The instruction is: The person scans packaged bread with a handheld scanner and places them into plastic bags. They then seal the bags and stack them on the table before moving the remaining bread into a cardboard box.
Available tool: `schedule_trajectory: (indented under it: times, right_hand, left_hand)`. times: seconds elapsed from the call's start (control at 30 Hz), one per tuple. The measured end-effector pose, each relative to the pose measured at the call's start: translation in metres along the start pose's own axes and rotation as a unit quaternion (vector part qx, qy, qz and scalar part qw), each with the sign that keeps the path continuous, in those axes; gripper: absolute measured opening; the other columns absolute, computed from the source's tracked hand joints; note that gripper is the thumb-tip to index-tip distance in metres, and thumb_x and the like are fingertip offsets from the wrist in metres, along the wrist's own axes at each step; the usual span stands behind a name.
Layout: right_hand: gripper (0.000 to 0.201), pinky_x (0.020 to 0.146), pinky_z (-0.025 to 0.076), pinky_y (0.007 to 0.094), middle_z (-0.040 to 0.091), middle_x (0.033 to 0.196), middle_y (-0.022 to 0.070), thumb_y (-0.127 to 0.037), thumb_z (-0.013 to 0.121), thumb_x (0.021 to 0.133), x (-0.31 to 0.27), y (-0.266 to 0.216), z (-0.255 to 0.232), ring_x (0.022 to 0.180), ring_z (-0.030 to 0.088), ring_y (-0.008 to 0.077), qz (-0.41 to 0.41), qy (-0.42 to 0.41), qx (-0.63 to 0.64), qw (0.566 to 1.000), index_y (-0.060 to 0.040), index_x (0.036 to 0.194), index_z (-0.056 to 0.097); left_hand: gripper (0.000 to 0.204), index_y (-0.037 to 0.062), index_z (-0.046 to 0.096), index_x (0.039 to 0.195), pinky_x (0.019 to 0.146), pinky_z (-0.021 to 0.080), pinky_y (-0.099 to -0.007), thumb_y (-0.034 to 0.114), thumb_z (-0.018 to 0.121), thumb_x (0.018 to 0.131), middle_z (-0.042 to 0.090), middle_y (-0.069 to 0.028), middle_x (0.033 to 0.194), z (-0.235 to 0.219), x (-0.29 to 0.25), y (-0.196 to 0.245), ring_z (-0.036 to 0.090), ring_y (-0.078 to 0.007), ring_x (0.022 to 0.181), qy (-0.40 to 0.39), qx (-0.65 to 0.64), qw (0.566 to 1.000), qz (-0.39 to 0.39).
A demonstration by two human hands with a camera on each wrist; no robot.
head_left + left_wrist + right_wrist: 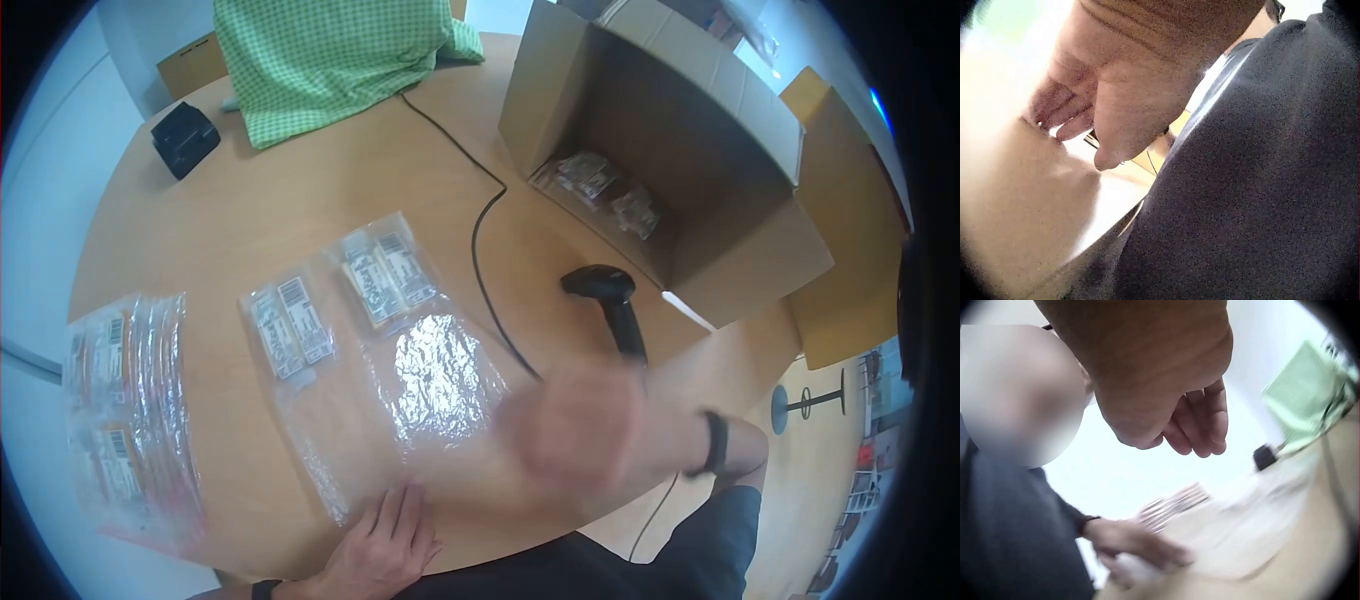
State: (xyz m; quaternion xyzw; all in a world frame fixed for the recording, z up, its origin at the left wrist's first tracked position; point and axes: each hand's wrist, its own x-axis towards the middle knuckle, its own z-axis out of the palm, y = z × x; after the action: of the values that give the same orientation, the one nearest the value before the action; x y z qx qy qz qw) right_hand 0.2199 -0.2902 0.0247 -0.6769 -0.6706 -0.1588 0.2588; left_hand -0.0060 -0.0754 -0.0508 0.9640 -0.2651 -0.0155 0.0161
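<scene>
Two clear plastic bags lie flat on the table in the head view, one with labelled packets (292,325) at its upper end, the other with similar packets (388,272) to its right. My left hand (385,540) rests at the table's near edge, fingers extended by the lower end of the bags; the left wrist view shows this hand (1129,69) from the palm side. Blurred in the head view, my right hand (575,425) is raised over the table, right of the bags. In the right wrist view the fingers of this hand (1166,381) are loosely bent and hold nothing.
Several filled bags (130,430) overlap at the left. A black scanner (605,288) lies near an open cardboard box (740,245) with small clear packets (590,180) inside. A dark cable (478,235) crosses the table. Farther back are a green checked cloth (330,70) and a black device (185,140).
</scene>
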Motion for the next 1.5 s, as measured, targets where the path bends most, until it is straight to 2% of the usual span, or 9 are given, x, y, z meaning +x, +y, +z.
schedule_trajectory:
  times: [0.13,0.4,0.57,0.7,0.77,1.0,1.13,1.43,1.5]
  right_hand:
    - [0.026,0.073,0.059,0.0484,0.073,0.098,0.0188,-0.028,0.072,0.092,-0.013,0.147,-0.03,0.089,0.072,0.0418,0.426,-0.028,-0.155,0.891,-0.003,0.098,0.074]
    - [0.025,0.079,0.061,0.0522,0.075,0.103,0.0236,-0.023,0.068,0.094,-0.076,0.27,0.03,0.092,0.075,0.0447,0.345,-0.171,-0.37,0.845,-0.0034,0.11,0.067]
    - [0.008,0.075,0.061,0.0389,0.075,0.12,0.0256,-0.004,0.067,0.097,-0.044,0.204,-0.008,0.091,0.079,0.0315,0.343,0.181,-0.141,0.911,-0.0021,0.102,0.061]
    - [0.015,0.077,0.061,0.0359,0.074,0.128,0.0222,0.006,0.069,0.092,-0.02,0.088,-0.022,0.089,0.078,0.0244,0.249,0.188,-0.145,0.939,0.0022,0.102,0.06]
    - [0.02,0.075,0.061,0.0366,0.071,0.131,0.0258,0.01,0.073,0.086,-0.021,0.036,-0.016,0.103,0.075,0.0347,0.124,0.092,-0.174,0.973,0.0035,0.098,0.058]
    - [0.016,0.074,0.06,0.0348,0.072,0.128,0.0227,-0.001,0.078,0.086,-0.063,0.001,-0.004,0.116,0.073,0.0368,0.111,0.006,-0.087,0.99,-0.0035,0.094,0.065]
    - [0.049,0.087,0.058,0.0391,0.071,0.122,0.0231,-0.006,0.08,0.088,-0.084,0.041,-0.007,0.108,0.071,0.0321,0.445,0.131,-0.098,0.881,0.0041,0.132,0.062]
    - [0.084,0.091,0.056,0.0354,0.073,0.115,0.0173,-0.023,0.084,0.085,-0.09,0.095,0.006,0.101,0.069,0.0228,0.639,0.047,0.174,0.748,0.0066,0.153,0.046]
    - [0.081,0.09,0.056,0.035,0.073,0.116,0.017,-0.018,0.083,0.084,-0.09,0.094,0.007,0.1,0.071,0.0226,0.573,0.046,0.135,0.807,0.0044,0.153,0.047]
  left_hand:
    - [0.053,-0.0054,0.069,0.12,0.103,0.054,-0.0418,0.042,0.071,0.096,0.064,-0.03,0.133,-0.013,0.006,-0.004,0.062,-0.0404,0.125,0.023,0.0,1.0,0.006]
    - [0.039,-0.001,0.069,0.123,0.099,0.058,-0.0362,0.027,0.076,0.098,0.066,-0.0197,0.134,-0.048,0.02,-0.034,0.067,-0.0314,0.122,0.082,-0.354,0.932,-0.009]
    - [0.066,-0.0035,0.048,0.15,0.113,0.051,-0.0516,0.051,0.04,0.114,0.059,-0.0264,0.146,-0.05,0.074,-0.069,0.061,-0.0375,0.133,0.071,-0.88,0.437,-0.173]
    - [0.08,-0.0035,0.043,0.153,0.116,0.047,-0.0548,0.064,0.027,0.112,0.055,-0.0308,0.147,-0.053,0.12,-0.086,0.057,-0.0414,0.138,0.098,-0.889,0.401,-0.198]
    - [0.07,-0.002,0.04,0.155,0.115,0.049,-0.0498,0.053,0.045,0.112,0.055,-0.0258,0.149,-0.046,0.132,-0.095,0.058,-0.035,0.137,0.069,-0.956,0.258,-0.122]
    - [0.051,-0.0025,0.048,0.146,0.101,0.053,-0.0327,0.024,0.067,0.107,0.064,-0.0082,0.129,-0.029,0.138,-0.112,0.061,-0.014,0.118,0.177,-0.754,0.616,-0.147]
    - [0.052,-0.0035,0.048,0.146,0.102,0.052,-0.0329,0.025,0.067,0.107,0.064,-0.0102,0.131,-0.043,0.126,-0.146,0.061,-0.0145,0.117,0.149,-0.747,0.634,-0.132]
    - [0.062,-0.0046,0.041,0.156,0.108,0.052,-0.0335,0.017,0.068,0.105,0.063,-0.0132,0.141,-0.045,0.121,-0.158,0.062,-0.0171,0.127,0.152,-0.777,0.597,-0.132]
    - [0.061,-0.0045,0.041,0.156,0.106,0.053,-0.0323,0.017,0.068,0.105,0.063,-0.0119,0.138,-0.043,0.122,-0.161,0.062,-0.0154,0.124,0.133,-0.74,0.644,-0.142]
